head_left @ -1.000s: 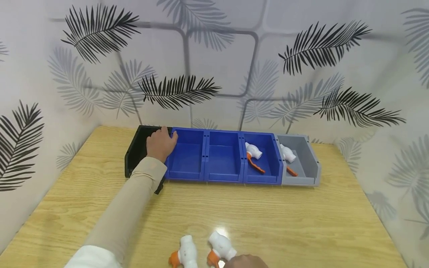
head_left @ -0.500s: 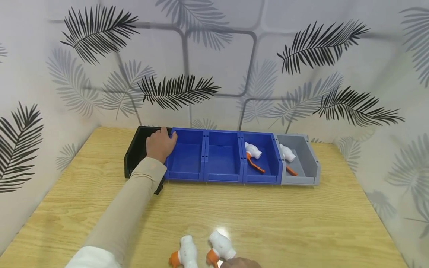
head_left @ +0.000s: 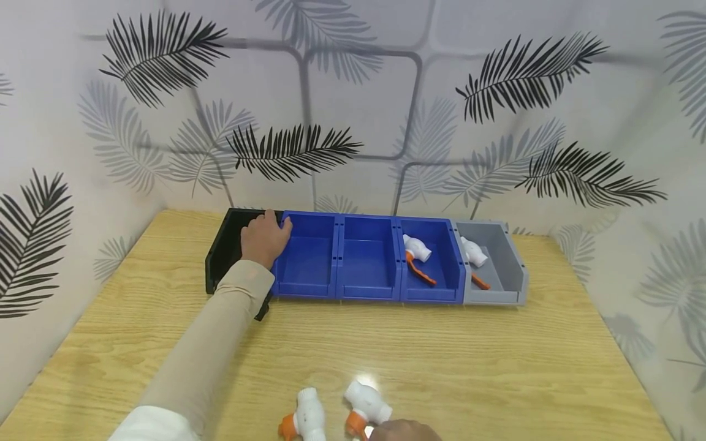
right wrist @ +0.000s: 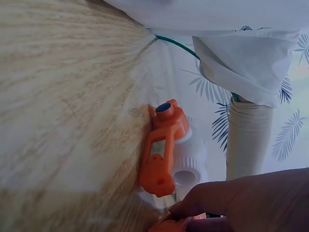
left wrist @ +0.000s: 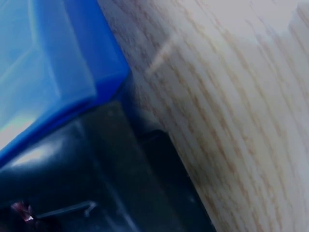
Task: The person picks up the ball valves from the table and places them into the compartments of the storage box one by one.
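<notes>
My left hand point(head_left: 265, 237) reaches over the black bin point(head_left: 222, 251), beside the wall it shares with a blue bin point(head_left: 306, 260). Its thumb points toward the blue side; its fingertips are hidden. The left wrist view shows mainly the dark bin wall point(left wrist: 91, 169) and blue plastic. At the front of the table, my right hand point(right wrist: 241, 203) pinches the orange handle point(right wrist: 169, 225) of a white ball valve point(head_left: 368, 401); the head view cuts this hand off. A second white ball valve point(head_left: 311, 414) with an orange handle lies just left of it.
Several bins stand joined in a row at the back of the table. The rightmost blue bin point(head_left: 441, 288) and the grey bin point(head_left: 504, 269) each hold a ball valve. A black piece point(head_left: 262, 309) juts out below the left forearm. A leaf-patterned covering hangs behind.
My right hand shifted slightly left, then back right. The valve under it has moved a little to the right. My left hand stays in place at the black bin.
</notes>
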Motion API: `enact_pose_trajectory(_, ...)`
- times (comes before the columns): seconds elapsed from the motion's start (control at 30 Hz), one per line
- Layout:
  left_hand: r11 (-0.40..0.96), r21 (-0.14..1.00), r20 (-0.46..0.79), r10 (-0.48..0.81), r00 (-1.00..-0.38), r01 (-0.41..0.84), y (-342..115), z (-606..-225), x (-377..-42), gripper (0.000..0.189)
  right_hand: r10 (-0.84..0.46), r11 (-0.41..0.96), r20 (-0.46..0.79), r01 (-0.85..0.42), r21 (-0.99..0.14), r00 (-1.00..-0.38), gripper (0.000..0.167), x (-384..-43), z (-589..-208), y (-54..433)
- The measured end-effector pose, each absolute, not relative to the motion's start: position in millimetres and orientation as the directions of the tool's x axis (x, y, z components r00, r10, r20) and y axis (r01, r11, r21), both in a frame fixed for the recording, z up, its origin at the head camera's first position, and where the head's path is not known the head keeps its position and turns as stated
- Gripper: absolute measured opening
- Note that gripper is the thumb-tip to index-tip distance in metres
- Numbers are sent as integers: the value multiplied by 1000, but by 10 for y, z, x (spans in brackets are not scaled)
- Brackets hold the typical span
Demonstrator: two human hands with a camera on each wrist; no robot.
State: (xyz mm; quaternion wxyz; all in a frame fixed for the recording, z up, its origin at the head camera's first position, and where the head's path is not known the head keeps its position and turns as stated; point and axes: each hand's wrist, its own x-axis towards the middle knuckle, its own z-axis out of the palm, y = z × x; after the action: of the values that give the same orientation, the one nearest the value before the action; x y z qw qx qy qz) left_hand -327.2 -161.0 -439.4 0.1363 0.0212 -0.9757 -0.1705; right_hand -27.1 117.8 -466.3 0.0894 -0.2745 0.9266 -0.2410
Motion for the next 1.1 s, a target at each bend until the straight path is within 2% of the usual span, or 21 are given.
enact_pose_trajectory(0.17, 941, 337, 258, -86, -962, 6, -1608, -4397, -3284, 53, -606, 669, 36, -534, -517, -795, 15, -316, -4698, 1242)
enact_pose_trajectory(0.37, 942, 336, 252, -87, -964, 3, -1600, -4397, -3284, 53, -575, 746, -71, -487, -455, -815, 15, -346, -4604, 1243)
enact_pose_trajectory(0.57, 941, 337, 250, -88, -964, 2, -1605, -4401, -3292, 53, -576, 751, -123, -463, -471, -808, 15, -372, -4561, 1246)
enact_pose_trajectory(0.73, 942, 335, 271, -90, -958, 7, -1620, -4410, -3307, 53, -587, 738, -49, -510, -442, -808, 13, -372, -4545, 1270)
enact_pose_trajectory(1.0, 940, 341, 265, -90, -960, 6, -1617, -4404, -3285, 52, -615, 702, 186, -640, -313, -766, 16, -390, -4557, 1328)
enact_pose_trajectory(1.1, 942, 337, 267, -88, -960, 7, -1614, -4407, -3281, 52, -609, 705, 182, -632, -322, -772, 20, -393, -4537, 1332)
